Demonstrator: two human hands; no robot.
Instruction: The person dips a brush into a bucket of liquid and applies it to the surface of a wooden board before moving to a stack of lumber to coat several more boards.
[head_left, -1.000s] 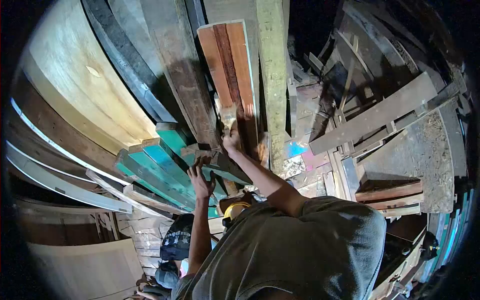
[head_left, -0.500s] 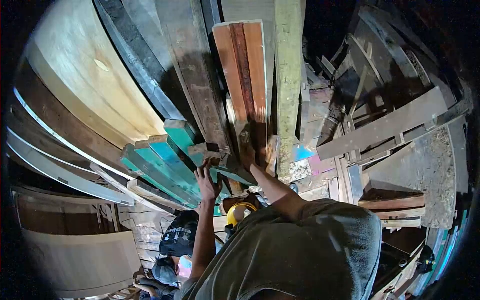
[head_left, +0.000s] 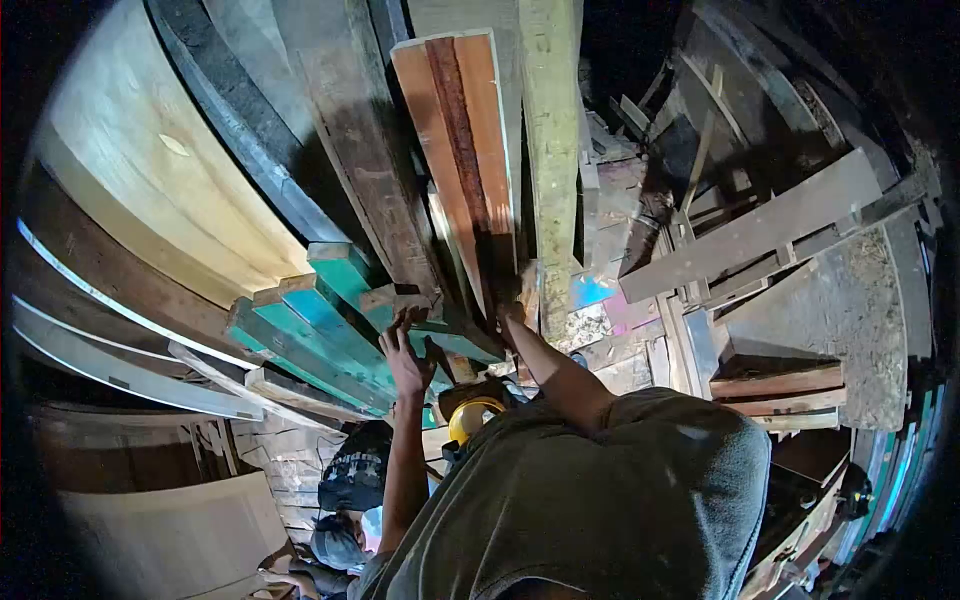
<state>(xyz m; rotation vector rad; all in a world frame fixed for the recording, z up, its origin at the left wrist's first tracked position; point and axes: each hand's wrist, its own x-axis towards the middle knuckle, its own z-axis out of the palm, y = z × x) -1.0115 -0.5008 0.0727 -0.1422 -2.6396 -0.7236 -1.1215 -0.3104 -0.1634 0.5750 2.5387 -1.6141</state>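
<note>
A reddish-brown plank (head_left: 452, 130) leans upright among stacked timber. My right hand (head_left: 507, 310) is at the plank's lower end, closed around a paintbrush (head_left: 492, 272) whose bristles lie against the wood in shadow. To its left, my left hand (head_left: 404, 352) has its fingers spread and touches a small wooden block (head_left: 398, 298), which rests on a stack of teal-painted boards (head_left: 310, 335).
A large curved pale panel (head_left: 170, 170) fills the left. A greenish beam (head_left: 545, 150) stands right of the plank, with grey planks and frames (head_left: 760, 230) farther right. A yellow object (head_left: 468, 416) sits below my hands. Another person in a dark cap (head_left: 352, 470) is lower left.
My right hand has drawn the brush down the reddish plank from its middle to its lower end. My left hand has stayed on the wooden block.
</note>
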